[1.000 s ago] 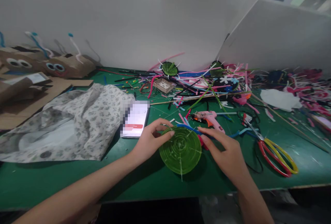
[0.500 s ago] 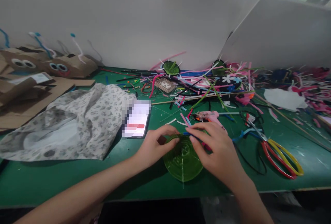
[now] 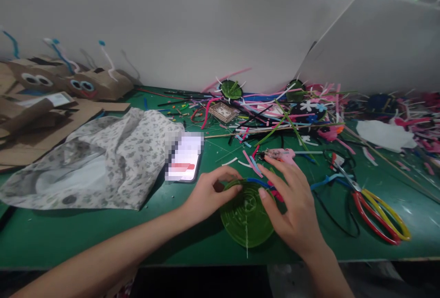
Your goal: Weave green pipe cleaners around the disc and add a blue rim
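A round green coiled disc [image 3: 245, 217] lies flat on the green mat [image 3: 103, 238] near the front edge, with thin white spokes sticking out. My left hand [image 3: 209, 195] rests at its left rim, fingers curled and pinching the edge. My right hand [image 3: 292, 201] lies over its right side, fingers spread and stretched flat, the fingertips pressing on the disc. A blue strip [image 3: 256, 182] runs along the disc's far edge between the two hands. A pink glue gun [image 3: 280, 153] lies just beyond my right hand.
A phone [image 3: 184, 162] lies left of the disc beside a flowered cloth [image 3: 99, 165]. Red and yellow scissors [image 3: 376, 211] are at the right. Several coloured strips and sticks [image 3: 275, 114] are piled at the back. Cardboard figures with eyes [image 3: 58, 87] stand at far left by white partitions.
My right hand has spread its fingers flat over the disc's right side after pinching near the top edge. My left hand stays at the left rim. The view has shifted slightly.
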`<state>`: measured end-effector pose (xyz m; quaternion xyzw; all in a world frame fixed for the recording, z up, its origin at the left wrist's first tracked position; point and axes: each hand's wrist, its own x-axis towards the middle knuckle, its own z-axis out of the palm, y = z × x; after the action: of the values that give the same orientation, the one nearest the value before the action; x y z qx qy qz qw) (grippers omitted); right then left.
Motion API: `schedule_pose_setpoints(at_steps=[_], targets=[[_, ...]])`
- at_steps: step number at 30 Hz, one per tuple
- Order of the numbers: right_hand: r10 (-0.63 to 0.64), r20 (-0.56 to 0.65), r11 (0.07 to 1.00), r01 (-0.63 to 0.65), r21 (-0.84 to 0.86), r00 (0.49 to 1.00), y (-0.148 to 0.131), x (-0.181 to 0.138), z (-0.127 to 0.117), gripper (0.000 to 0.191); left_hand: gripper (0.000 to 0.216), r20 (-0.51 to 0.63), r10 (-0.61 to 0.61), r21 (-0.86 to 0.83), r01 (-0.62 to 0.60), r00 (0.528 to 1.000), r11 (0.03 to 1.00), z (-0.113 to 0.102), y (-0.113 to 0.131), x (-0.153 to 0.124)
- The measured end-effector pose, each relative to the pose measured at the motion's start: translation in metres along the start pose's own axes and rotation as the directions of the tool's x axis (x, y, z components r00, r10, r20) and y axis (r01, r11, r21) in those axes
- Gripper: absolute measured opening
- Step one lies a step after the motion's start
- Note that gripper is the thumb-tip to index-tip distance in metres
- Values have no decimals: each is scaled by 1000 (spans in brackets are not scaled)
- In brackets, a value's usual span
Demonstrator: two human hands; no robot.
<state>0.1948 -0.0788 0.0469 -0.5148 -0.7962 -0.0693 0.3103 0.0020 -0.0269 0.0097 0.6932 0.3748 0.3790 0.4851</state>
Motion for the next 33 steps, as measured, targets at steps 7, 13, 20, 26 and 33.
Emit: schedule_pose_setpoints(at_steps=[7,13,20,26,33], targets=[[15,68,1000,-15,-2,998,-6,-6,8,44,13,3,-18,-18,18,1000,1000,0,0,0],[56,52,998,-55,-26,997,-6,-11,10,49,14,5,-19,-3,19,1000,1000,1,-2,0],[93,-12,996,-94,-11,996,-3,-10,9,47,13,1,1,40,-1,1000,999,0,-3,0],[157,-56,987,-156,34,986,-3,-19,15,45,13,-21,0,41,0,1000,999,0,-5,1],[191,-66,981,-192,-1,979,-10,-18,16,51,12,-31,32,95,-29,999,995,-1,-2,0]])
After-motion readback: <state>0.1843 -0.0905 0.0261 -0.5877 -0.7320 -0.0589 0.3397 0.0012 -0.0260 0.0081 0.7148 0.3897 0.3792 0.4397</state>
